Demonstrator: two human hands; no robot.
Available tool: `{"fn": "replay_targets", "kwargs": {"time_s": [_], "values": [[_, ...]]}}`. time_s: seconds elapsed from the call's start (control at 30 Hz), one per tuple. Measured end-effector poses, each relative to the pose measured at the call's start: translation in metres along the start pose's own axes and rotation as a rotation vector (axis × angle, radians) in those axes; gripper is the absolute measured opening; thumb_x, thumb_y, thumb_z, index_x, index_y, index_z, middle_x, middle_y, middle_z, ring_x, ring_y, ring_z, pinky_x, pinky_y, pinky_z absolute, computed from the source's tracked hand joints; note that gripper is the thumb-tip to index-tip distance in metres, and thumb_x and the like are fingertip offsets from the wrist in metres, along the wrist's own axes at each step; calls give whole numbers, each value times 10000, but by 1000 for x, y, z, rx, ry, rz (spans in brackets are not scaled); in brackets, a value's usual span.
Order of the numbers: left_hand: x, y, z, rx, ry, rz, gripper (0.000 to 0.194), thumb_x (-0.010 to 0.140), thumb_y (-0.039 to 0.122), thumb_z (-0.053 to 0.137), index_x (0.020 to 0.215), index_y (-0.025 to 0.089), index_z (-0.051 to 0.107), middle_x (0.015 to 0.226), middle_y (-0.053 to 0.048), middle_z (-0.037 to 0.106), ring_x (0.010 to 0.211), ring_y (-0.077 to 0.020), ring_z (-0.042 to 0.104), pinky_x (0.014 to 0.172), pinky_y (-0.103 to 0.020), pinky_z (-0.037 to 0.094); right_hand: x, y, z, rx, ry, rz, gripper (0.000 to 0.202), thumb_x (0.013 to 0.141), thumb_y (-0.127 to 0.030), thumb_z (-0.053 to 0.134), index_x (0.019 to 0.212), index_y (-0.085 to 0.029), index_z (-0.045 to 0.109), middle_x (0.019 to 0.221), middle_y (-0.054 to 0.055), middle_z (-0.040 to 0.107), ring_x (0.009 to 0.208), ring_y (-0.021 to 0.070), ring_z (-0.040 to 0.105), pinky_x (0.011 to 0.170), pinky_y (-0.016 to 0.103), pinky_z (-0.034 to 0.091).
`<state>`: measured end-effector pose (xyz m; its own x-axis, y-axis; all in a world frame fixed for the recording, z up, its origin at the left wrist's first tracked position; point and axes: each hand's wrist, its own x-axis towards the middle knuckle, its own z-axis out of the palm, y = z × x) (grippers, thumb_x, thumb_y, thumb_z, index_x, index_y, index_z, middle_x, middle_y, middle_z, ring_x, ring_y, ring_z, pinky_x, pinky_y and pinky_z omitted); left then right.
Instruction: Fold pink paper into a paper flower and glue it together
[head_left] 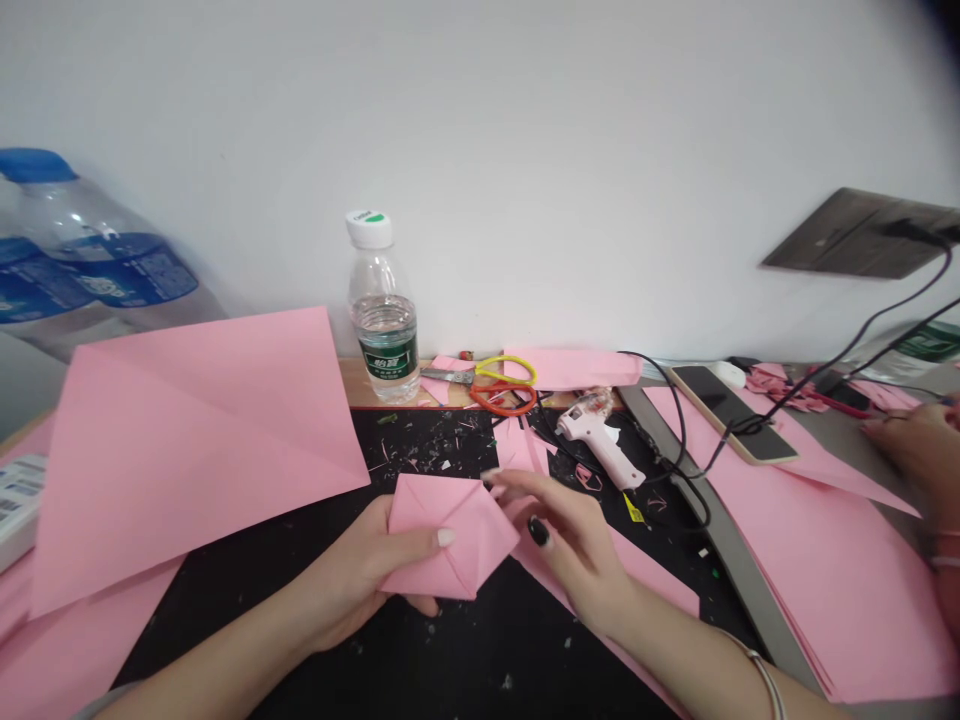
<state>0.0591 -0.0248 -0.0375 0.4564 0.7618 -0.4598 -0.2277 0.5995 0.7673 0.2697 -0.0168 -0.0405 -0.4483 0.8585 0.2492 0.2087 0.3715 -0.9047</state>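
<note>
A small folded piece of pink paper (427, 515), with crease lines and a pointed right corner, is in my left hand (360, 560). My left thumb presses on its face, and the fingers are behind it. My right hand (581, 540) is at the paper's right side, its index fingertip by the upper right corner. The right thumb stands apart from the fingers, close to the pointed corner. A long pink paper strip (652, 575) lies under my right hand on the black mat (300, 610).
Pink sheets (202, 430) lie at left; more pink sheets (817, 570) at right, beside a phone (731, 410). Scissors (487, 380), a water bottle (384, 330) and a glue gun (600, 435) with trailing cables stand behind. Another person's hand (919, 450) is at far right.
</note>
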Motion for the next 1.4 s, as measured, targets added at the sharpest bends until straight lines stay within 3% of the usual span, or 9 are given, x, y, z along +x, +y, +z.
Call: {"fn": "replay_targets", "kwargs": {"time_s": [0.03,0.1,0.17,0.23,0.53,0.7,0.97,1.17,1.4], "values": [[-1,1,0,26,-40,-16,199,767,205,662,936,101,677,710,-53,682,595,-129,633,448,-168,531,0,0,2,83,22,105,270,878,-347,400,1034,-177,540,849,65,636,688,171,606,572,268,478],[-2,0,0,62,-120,-64,217,757,206,669,943,96,681,723,-68,696,598,-141,647,450,-177,538,2,0,6,206,-46,264,275,879,-421,431,774,-180,509,558,-33,496,440,95,456,407,200,344],[-3,-1,0,84,-187,-111,248,743,201,679,972,107,678,743,-70,703,613,-149,657,455,-183,544,2,0,9,251,-169,339,361,864,-447,467,623,-184,414,475,-75,349,391,62,328,377,185,239],[-3,-3,0,99,-219,-135,262,735,199,684,985,119,679,746,-65,703,619,-150,659,459,-188,548,2,0,11,255,-241,349,409,859,-447,482,572,-184,356,481,-79,299,419,57,286,395,188,204],[0,-4,1,89,-223,-145,200,729,221,687,904,124,700,724,-59,698,604,-146,652,425,-168,522,-3,2,12,338,-240,391,404,895,-410,431,565,-187,364,452,-75,343,409,64,300,398,191,213],[0,-9,-2,55,-227,-131,230,736,218,689,955,147,686,748,-53,709,615,-146,663,426,-167,532,-3,1,11,332,-260,414,389,902,-404,411,580,-190,370,454,-79,334,407,67,286,396,192,213],[0,-10,-3,117,-214,-115,232,729,264,688,920,133,685,783,-68,712,649,-167,672,459,-190,547,0,0,10,170,-263,333,369,891,-330,436,574,-187,314,523,-76,260,468,66,238,420,208,176],[1,-13,-4,132,-203,-106,249,731,272,687,940,137,681,771,-64,712,644,-166,673,471,-194,552,1,1,8,160,-322,333,334,903,-313,406,607,-186,319,548,-71,272,487,68,246,424,209,181],[0,-9,0,162,-165,-107,216,741,265,682,908,128,688,733,-50,705,618,-148,661,448,-174,548,0,0,9,148,-305,321,354,909,-329,397,598,-186,309,544,-72,259,483,65,238,426,209,181]]}}
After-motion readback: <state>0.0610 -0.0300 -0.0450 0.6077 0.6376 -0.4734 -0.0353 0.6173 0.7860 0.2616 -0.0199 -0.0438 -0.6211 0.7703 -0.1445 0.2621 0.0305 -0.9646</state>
